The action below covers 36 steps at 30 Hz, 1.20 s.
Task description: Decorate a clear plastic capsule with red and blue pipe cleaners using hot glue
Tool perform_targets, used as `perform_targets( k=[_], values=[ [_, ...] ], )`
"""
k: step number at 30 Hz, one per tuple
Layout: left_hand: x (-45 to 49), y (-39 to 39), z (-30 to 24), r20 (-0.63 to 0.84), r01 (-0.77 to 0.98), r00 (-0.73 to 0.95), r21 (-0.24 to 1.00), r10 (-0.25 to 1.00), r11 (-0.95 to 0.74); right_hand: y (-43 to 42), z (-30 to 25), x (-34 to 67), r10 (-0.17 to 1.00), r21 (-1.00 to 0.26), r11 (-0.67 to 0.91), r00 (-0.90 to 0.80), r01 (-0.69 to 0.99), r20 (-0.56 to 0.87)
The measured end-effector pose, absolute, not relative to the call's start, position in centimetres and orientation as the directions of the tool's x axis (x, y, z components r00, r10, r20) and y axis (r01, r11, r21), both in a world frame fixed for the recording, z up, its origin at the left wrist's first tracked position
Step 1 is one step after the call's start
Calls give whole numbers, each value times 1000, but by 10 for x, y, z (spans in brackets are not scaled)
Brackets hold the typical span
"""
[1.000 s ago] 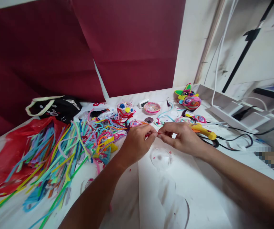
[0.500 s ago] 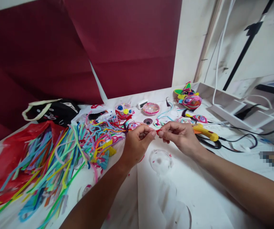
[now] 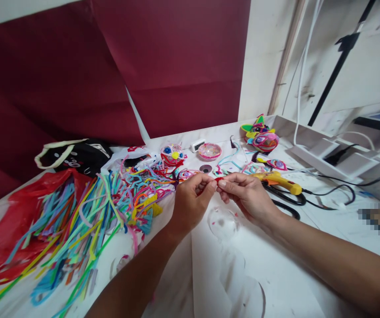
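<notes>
Between my two hands is a short bit of red pipe cleaner [image 3: 219, 179], held over the white table. My left hand [image 3: 191, 198] pinches its left end between thumb and forefinger. On the other side my right hand [image 3: 246, 192] pinches it the same way, the fingertips of both hands almost meeting. My fingers hide most of the piece. Below them, a clear plastic dome-like shape [image 3: 223, 222] rests on a white sheet [image 3: 276, 278]. Just beyond my right hand lies a yellow glue gun [image 3: 281, 182].
To the left, a heap of coloured pipe cleaners [image 3: 84, 225] spills from a red plastic bag [image 3: 7, 234]. A black bag [image 3: 77, 159] stands behind. Further back are a pink-rimmed clear bowl [image 3: 210, 151] and decorated balls [image 3: 173, 153]. A power strip [image 3: 345, 161] with cables is on the right.
The fingertips have drawn a little closer together, and the red piece between them now looks more bunched. My right hand has shifted slightly left and down.
</notes>
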State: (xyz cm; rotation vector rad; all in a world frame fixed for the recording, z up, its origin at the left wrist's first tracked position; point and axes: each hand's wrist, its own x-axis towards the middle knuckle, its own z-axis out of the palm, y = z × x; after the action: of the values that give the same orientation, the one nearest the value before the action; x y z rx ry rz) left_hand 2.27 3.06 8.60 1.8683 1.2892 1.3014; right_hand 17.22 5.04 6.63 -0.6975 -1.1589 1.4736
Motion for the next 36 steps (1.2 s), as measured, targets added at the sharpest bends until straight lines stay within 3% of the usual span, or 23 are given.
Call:
perform_targets(
  k=[4,8,12,15,20,25,32,36],
  values=[
    [19,33,86,403,426,86,812,911,-400,54,70,176,941,-939,85,-283,-333,186],
    [18,32,90,431,509,74,759,899,-406,56,72,181,903,-947,288,-288,-142,318],
    [19,29,94,499,601,91,662,862,-447,55,78,187,825,-826,540,-299,163,480],
    [19,28,96,508,601,102,654,855,-460,54,82,190,781,-721,623,-297,303,550],
    [17,31,95,392,418,59,825,918,-379,51,82,186,901,-918,393,-222,48,374],
    [19,31,93,338,299,51,893,940,-337,49,77,178,956,-936,218,-132,-277,262],
    [27,30,88,329,221,70,915,942,-336,45,69,171,974,-899,129,-117,-418,194],
    [26,30,88,370,261,49,892,928,-370,43,69,168,975,-896,81,-153,-438,163]
  ],
)
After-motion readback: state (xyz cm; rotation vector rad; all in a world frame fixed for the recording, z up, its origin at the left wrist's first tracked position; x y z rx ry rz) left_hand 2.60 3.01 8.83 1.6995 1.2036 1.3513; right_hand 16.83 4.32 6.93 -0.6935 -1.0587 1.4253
